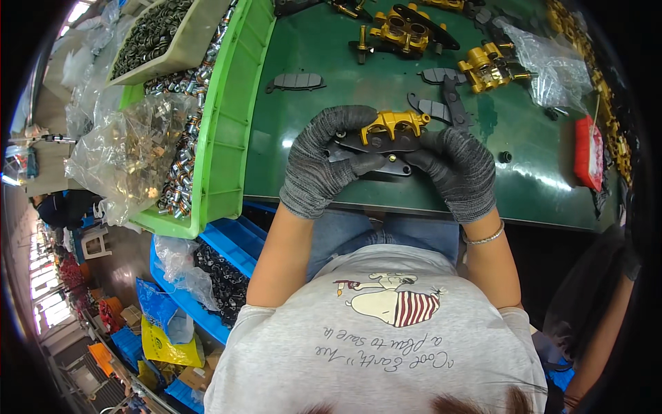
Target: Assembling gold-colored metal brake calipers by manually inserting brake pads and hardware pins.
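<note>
A gold brake caliper [396, 124] with a black mounting plate sits between my hands, just above the near edge of the table. My left hand [314, 165], in a dark grey knit glove, closes on its left end, with the fingers over the top and the thumb along the near side. In a matching glove, my right hand [465, 169] grips the right end. Its fingertips are partly hidden behind the part. Just beyond lie brake pads [433, 108] and a black bracket [454, 100]. Another brake pad [298, 81] rests farther left.
More gold calipers [407, 31] stand at the back of the green table [338, 76]. A clear plastic bag [552, 58] and a red box [588, 152] are at right. The green crate [224, 131] at left holds metal fittings. Another person's forearm [600, 338] shows at lower right.
</note>
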Demonstrator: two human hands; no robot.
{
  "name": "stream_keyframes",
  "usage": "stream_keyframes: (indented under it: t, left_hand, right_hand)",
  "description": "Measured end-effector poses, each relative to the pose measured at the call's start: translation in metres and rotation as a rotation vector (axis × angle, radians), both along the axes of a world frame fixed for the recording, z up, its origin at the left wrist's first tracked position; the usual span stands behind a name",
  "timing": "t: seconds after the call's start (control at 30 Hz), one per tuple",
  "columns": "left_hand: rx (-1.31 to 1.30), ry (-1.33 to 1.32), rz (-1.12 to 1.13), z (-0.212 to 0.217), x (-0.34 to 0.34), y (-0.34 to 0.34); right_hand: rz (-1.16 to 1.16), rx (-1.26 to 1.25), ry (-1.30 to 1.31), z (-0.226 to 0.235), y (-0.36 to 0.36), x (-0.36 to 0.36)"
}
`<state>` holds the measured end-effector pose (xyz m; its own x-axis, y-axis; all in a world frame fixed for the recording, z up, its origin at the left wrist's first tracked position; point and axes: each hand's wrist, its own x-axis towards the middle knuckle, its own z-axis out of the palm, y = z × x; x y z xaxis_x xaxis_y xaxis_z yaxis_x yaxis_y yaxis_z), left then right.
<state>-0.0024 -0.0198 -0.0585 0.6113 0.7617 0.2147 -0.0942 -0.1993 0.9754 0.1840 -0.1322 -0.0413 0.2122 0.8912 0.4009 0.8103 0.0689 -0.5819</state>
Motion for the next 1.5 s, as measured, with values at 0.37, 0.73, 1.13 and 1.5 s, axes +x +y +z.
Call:
stream_keyframes:
  t: [0.37, 0.73, 1.13, 1.5]
  left_hand:
    - [0.14, 0.141, -0.023, 0.009, -0.001, 0.006]
    - [0.147, 0.08, -0.024, 0.002, 0.0, 0.007]
    - [0.095, 0.058, -0.023, 0.003, -0.001, 0.005]
    - [0.005, 0.12, -0.021, 0.008, -0.002, 0.007]
  right_hand:
    - [0.003, -0.093, 0.161, 0.004, 0.002, 0.003]
    - [-0.04, -0.673, 1.061, 0.023, 0.009, 0.02]
    - [0.007, -0.695, 1.148, 0.024, 0.01, 0.024]
    - [0.045, -0.644, 1.297, 0.014, 0.007, 0.022]
